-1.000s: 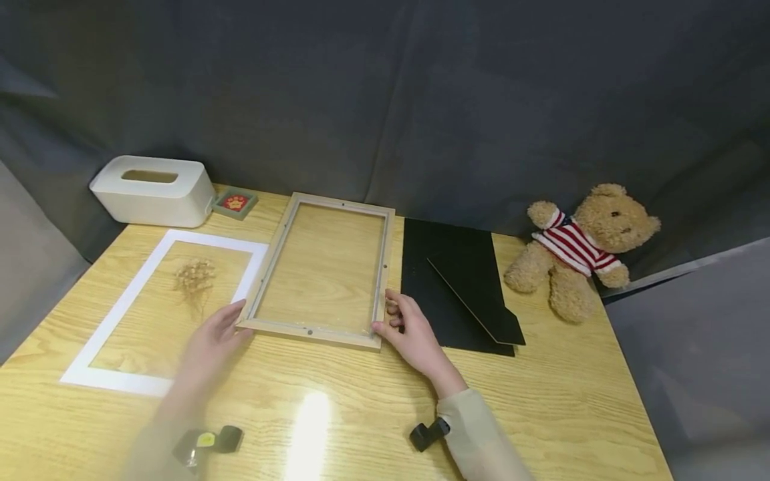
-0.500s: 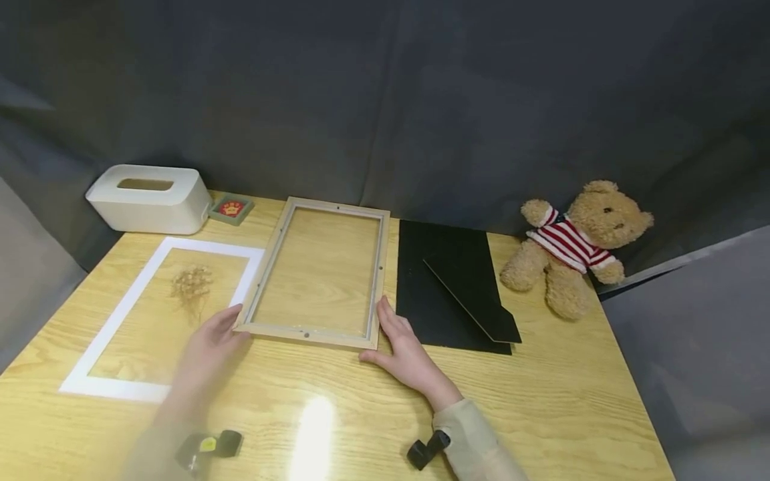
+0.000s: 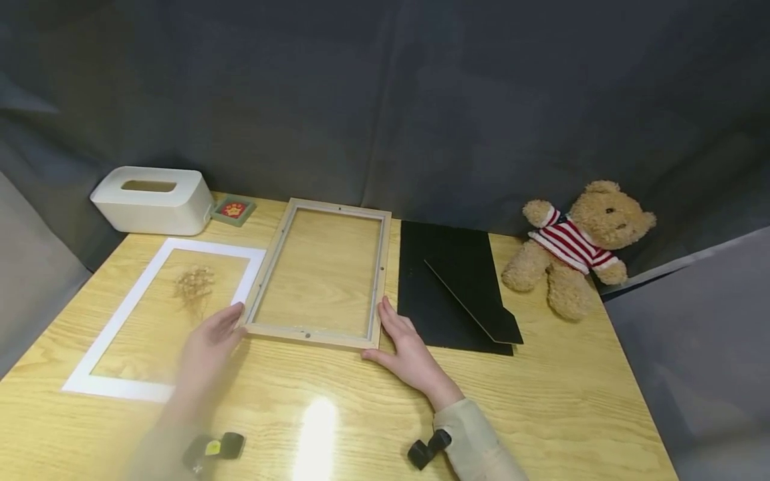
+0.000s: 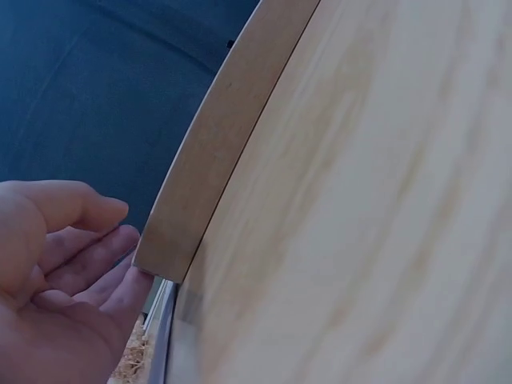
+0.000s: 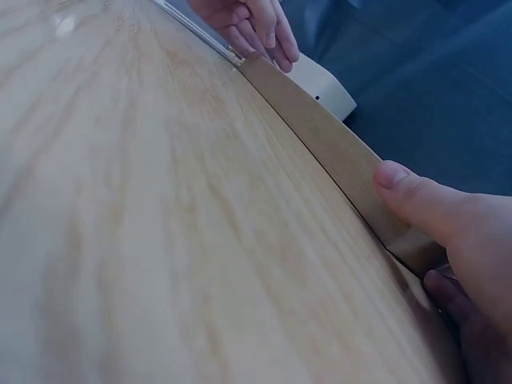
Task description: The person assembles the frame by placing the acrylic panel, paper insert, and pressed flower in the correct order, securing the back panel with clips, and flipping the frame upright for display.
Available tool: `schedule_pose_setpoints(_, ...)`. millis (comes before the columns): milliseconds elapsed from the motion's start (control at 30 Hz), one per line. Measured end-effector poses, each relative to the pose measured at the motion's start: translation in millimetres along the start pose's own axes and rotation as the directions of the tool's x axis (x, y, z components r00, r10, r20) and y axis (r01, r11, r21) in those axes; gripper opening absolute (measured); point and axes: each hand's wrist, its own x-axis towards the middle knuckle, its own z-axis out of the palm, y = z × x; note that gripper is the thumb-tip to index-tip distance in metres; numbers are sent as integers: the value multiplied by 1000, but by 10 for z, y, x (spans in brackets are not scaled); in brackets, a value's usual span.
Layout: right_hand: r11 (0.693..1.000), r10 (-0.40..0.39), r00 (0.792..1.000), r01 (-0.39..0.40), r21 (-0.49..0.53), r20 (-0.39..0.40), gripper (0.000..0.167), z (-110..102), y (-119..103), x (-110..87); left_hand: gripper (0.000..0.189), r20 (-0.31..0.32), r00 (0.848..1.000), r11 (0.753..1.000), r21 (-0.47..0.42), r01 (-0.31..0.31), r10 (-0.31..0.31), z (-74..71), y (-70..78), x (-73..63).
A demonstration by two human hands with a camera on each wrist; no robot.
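A light wooden picture frame lies on the table between my hands, its inner ledge with small metal dots facing up and a clear pane inside. My left hand is at its near left corner; in the left wrist view its fingertips touch the corner from outside, with the thumb off the wood. At the near right corner, my right hand lies with its fingers along the right side. In the right wrist view its thumb presses on the near edge.
Left of the frame lies a white mat around a dried flower sprig. A black backing board with its stand is on the right. Farther out are a teddy bear, a white tissue box and a small green square.
My right hand has loosened its hold on the frame's near right corner; its thumb went from the top to the near edge and its fingers straightened. The left hand stays at its corner.
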Motion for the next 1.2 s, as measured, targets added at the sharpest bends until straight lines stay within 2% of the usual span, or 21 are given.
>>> schedule_pose_setpoints(233,1000,3,1000,-3,-1,0,94,7,1,7,49,-33,999,1000,28,-12,13,-57,96,-28)
schedule_pose_setpoints(367,1000,-1,1000,1,-2,3,93,14,6,5,47,-87,996,999,53,11,-6,-203,131,-32)
schedule_pose_setpoints(433,1000,-9,1000,9,-2,-3,93,15,9,3,47,-123,992,994,107,25,-12,-309,120,-15)
schedule_pose_setpoints(500,1000,-11,1000,11,-1,-8,93,15,12,2,45,-185,983,985,163,48,-17,-419,99,14)
schedule_pose_setpoints(600,1000,-11,1000,11,1,-13,93,11,14,2,39,-283,959,971,226,81,-15,-567,60,54)
schedule_pose_setpoints(700,1000,-13,1000,13,16,-15,93,0,15,6,33,-362,932,971,215,108,-24,-674,35,94)
schedule_pose_setpoints(733,1000,-14,1000,14,17,-15,93,-3,13,8,33,-372,928,971,210,111,-25,-706,21,101)
schedule_pose_setpoints(833,1000,-21,1000,21,20,-18,93,-8,18,19,41,-353,933,968,206,145,-65,-785,-42,154)
schedule_pose_setpoints(967,1000,-20,999,21,15,-25,93,-6,40,28,63,-231,963,959,207,191,-142,-830,-171,258)
schedule_pose_setpoints(1000,1000,-22,999,22,14,-27,93,-4,44,29,67,-201,965,958,201,206,-165,-829,-197,278)
schedule_pose_setpoints(1100,1000,-24,999,24,12,-30,93,10,53,26,79,-143,965,955,167,243,-221,-804,-253,292)
schedule_pose_setpoints(1200,1000,-28,999,28,7,-28,93,26,62,21,83,-133,960,955,133,263,-246,-783,-289,267)
